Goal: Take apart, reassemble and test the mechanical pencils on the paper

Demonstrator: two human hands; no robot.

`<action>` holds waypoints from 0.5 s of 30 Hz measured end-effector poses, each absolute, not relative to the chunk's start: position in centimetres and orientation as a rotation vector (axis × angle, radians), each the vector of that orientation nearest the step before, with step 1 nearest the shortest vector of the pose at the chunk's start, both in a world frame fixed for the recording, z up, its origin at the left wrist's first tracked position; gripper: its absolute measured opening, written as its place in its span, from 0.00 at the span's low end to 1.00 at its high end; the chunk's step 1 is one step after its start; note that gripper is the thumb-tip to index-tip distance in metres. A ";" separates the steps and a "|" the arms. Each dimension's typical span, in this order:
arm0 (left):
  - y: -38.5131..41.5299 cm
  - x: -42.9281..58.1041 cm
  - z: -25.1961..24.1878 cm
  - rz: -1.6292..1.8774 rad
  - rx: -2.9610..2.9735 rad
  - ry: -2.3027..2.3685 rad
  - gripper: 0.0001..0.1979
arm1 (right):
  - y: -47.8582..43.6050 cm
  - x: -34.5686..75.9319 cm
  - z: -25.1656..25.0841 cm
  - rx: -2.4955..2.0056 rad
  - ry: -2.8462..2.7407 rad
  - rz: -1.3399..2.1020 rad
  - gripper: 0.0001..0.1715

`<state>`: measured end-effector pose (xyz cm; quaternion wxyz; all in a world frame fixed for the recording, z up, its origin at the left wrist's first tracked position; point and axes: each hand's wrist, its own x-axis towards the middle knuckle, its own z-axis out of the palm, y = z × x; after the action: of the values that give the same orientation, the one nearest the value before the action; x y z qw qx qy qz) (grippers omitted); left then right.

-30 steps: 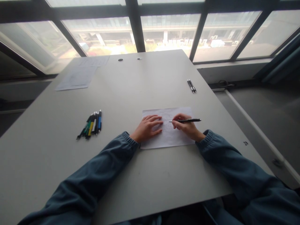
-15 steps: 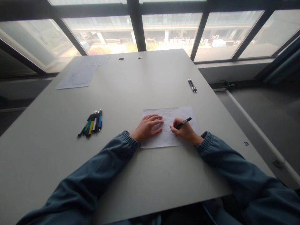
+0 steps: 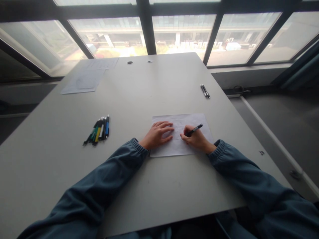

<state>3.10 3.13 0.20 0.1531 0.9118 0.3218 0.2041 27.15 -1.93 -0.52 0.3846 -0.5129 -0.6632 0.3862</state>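
Observation:
A white sheet of paper [image 3: 171, 151] with faint marks lies on the table in front of me. My left hand [image 3: 159, 134] rests flat on the sheet's left part, fingers spread. Over the right part, my right hand [image 3: 195, 137] is closed round a black pen [image 3: 196, 128]. The pen slants up to the right, its lower end near the paper between my hands. Whether the tip touches the sheet is too small to tell.
Several pens [image 3: 98, 130], black, green, yellow and blue, lie in a bunch at the left of the white table [image 3: 139, 189]. Two black pens [image 3: 205, 91] lie near its right edge. More papers [image 3: 83, 81] are at the far left. Windows [image 3: 183, 33] stand behind the table.
The pen and my right hand have shifted very slightly to the left. My left hand stays on the paper. The whole view has drifted a little.

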 end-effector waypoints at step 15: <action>3.1 3.2 0.3 0.561 2.611 0.940 0.17 | -1.9 27.1 -0.4 -1.324 -1.673 0.969 0.16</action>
<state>3.17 3.08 0.35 0.1548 0.9111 0.3280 0.1957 27.14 -1.93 -0.38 0.3884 -0.5207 -0.6580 0.3809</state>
